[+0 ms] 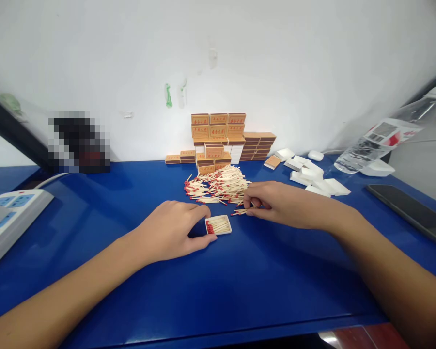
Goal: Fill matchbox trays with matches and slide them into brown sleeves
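My left hand [178, 228] grips a small white matchbox tray [229, 231] by its left end, thumb in front and fingers behind. Red-tipped matches [218, 224] lie side by side inside the tray, heads to the left. Just right of it, my right hand [269, 203] pinches a few matches [240, 212] between thumb and fingers, their red heads pointing left. The pinched ends are hidden by the fingers. Behind both hands spreads a loose pile of matches [225, 184] on the blue table [218, 286].
Stacked matchboxes [218, 131] stand against the wall behind the pile. White empty trays [308, 172] lie scattered to the right, near a tilted plastic bottle [378, 138] and a black phone [410, 208]. A white power strip [18, 218] sits at the left.
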Tool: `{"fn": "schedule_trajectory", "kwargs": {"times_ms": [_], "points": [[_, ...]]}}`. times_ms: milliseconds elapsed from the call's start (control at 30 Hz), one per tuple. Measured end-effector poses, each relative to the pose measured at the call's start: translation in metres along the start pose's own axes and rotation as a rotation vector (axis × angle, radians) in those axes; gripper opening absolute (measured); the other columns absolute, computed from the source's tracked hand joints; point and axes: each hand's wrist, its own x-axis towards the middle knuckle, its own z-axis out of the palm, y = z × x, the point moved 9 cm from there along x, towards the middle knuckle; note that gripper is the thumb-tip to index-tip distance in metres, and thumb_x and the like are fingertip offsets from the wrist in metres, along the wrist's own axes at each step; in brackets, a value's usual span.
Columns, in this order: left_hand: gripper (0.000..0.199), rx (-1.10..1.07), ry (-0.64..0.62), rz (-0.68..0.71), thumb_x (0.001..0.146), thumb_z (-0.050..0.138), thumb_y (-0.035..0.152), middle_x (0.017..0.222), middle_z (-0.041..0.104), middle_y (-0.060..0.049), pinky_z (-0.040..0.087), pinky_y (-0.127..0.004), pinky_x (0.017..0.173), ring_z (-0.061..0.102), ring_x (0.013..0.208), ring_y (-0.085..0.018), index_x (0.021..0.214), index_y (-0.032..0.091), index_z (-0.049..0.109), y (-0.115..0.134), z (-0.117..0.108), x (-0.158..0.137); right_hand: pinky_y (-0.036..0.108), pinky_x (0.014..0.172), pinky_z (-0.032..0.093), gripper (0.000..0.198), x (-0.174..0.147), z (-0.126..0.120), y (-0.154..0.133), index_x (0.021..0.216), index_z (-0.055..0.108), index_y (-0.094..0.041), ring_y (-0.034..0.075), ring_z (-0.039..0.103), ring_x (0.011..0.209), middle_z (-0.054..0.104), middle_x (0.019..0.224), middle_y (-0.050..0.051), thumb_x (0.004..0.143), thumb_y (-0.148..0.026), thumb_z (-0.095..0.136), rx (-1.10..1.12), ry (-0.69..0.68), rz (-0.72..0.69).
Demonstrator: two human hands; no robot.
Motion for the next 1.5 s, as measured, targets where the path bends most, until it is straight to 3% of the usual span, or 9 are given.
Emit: {"fn": "schedule_trajectory", "kwargs": {"times_ms": [400, 667, 867, 1033, 1133, 1333, 1500], "points": [[0.03, 0.023, 0.015, 0.012, 0.095, 0.065, 0.049, 0.075, 0.066, 0.001, 0.032, -0.028, 0.058, 0.058, 0.061, -0.016, 0.105, 0.021, 0.068, 0.001, -0.001, 0.0, 0.029, 0.063, 0.036, 0.008, 0.008, 0.004, -0.018, 0.085, 0.059, -0.02, 0.016, 0.052, 0.071, 0.064, 0.085, 0.003, 0.093, -0.019, 0.059, 0.009, 0.034, -0.061], [0.032, 0.02, 0.019, 0.013, 0.095, 0.064, 0.05, 0.075, 0.066, 0.0, 0.033, -0.029, 0.058, 0.06, 0.062, -0.017, 0.107, 0.021, 0.069, 0.001, 0.0, -0.001, 0.028, 0.069, 0.039, 0.007, 0.004, -0.009, -0.024, 0.09, 0.061, -0.02, 0.016, 0.055, 0.077, 0.065, 0.091, 0.003, 0.096, -0.018, 0.058, 0.033, 0.108, -0.128], [0.029, -0.005, 0.027, 0.016, 0.094, 0.066, 0.048, 0.074, 0.065, 0.001, 0.033, -0.028, 0.057, 0.059, 0.061, -0.016, 0.103, 0.02, 0.067, 0.002, 0.0, 0.0, 0.027, 0.067, 0.04, 0.007, 0.002, -0.002, -0.053, 0.094, 0.061, -0.02, 0.015, 0.057, 0.076, 0.065, 0.092, 0.001, 0.1, -0.024, 0.06, 0.085, 0.139, -0.203], [0.026, -0.012, 0.037, 0.036, 0.096, 0.064, 0.046, 0.073, 0.065, 0.002, 0.034, -0.029, 0.057, 0.059, 0.06, -0.016, 0.098, 0.02, 0.065, 0.006, 0.0, 0.0, 0.03, 0.071, 0.043, 0.015, 0.001, 0.014, -0.076, 0.098, 0.062, -0.018, 0.017, 0.061, 0.082, 0.067, 0.102, 0.006, 0.105, -0.031, 0.058, 0.059, 0.142, -0.246], [0.026, 0.002, 0.029, 0.029, 0.095, 0.065, 0.046, 0.073, 0.065, 0.001, 0.034, -0.029, 0.057, 0.06, 0.061, -0.017, 0.099, 0.02, 0.065, 0.006, 0.0, 0.0, 0.03, 0.071, 0.043, 0.022, 0.001, 0.014, -0.073, 0.1, 0.065, -0.018, 0.017, 0.062, 0.081, 0.068, 0.103, 0.007, 0.106, -0.036, 0.055, 0.055, 0.116, -0.227], [0.028, 0.024, 0.013, 0.027, 0.095, 0.065, 0.048, 0.074, 0.066, 0.001, 0.035, -0.03, 0.057, 0.061, 0.062, -0.018, 0.101, 0.021, 0.066, 0.006, 0.0, -0.001, 0.029, 0.07, 0.042, 0.013, 0.003, 0.006, -0.065, 0.101, 0.069, -0.019, 0.016, 0.06, 0.081, 0.067, 0.097, 0.005, 0.103, -0.023, 0.057, 0.066, 0.116, -0.221], [0.024, 0.028, 0.04, 0.062, 0.096, 0.064, 0.044, 0.074, 0.067, 0.001, 0.036, -0.03, 0.057, 0.063, 0.063, -0.018, 0.095, 0.021, 0.062, 0.012, -0.001, -0.001, 0.029, 0.075, 0.046, 0.016, 0.005, 0.016, -0.074, 0.102, 0.071, -0.019, 0.017, 0.062, 0.085, 0.066, 0.101, 0.006, 0.105, -0.028, 0.057, 0.188, 0.086, -0.252]]}}
